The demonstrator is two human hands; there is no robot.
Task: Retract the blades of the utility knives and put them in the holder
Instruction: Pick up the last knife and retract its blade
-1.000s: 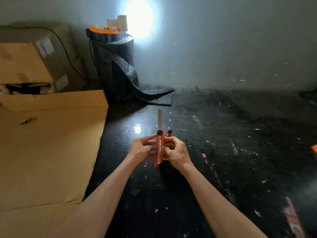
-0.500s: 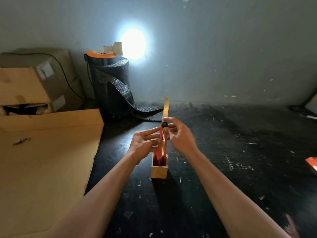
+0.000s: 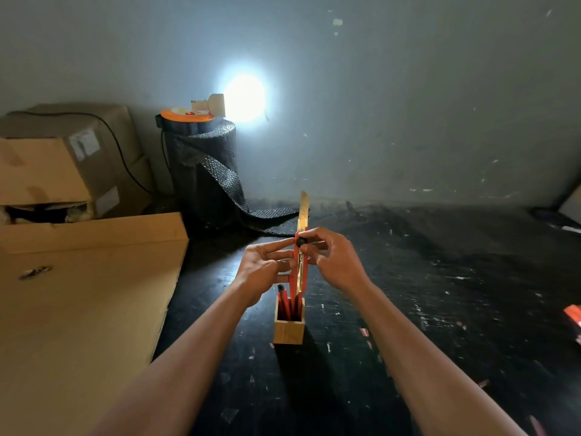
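I hold a red utility knife (image 3: pixel 296 272) upright between both hands, its long blade (image 3: pixel 303 212) sticking out of the top. My left hand (image 3: pixel 262 269) grips the knife body from the left. My right hand (image 3: pixel 333 262) pinches the black lock knob (image 3: pixel 301 242) near the top with thumb and forefinger. Just below stands a small square wooden holder (image 3: pixel 288 332) on the black floor, with several red knives (image 3: pixel 287 305) standing in it. The held knife's lower end hovers just over the holder's opening.
A flat cardboard sheet (image 3: pixel 78 309) lies on the left, with stacked cardboard boxes (image 3: pixel 63 165) behind it. A black roll of bubble wrap (image 3: pixel 204 171) with a lamp on top stands at the wall. A red object (image 3: pixel 573 319) sits at the right edge.
The knife has been lifted higher above the holder. My right hand has shifted from the knife's body up to the black knob. The blade remains extended.
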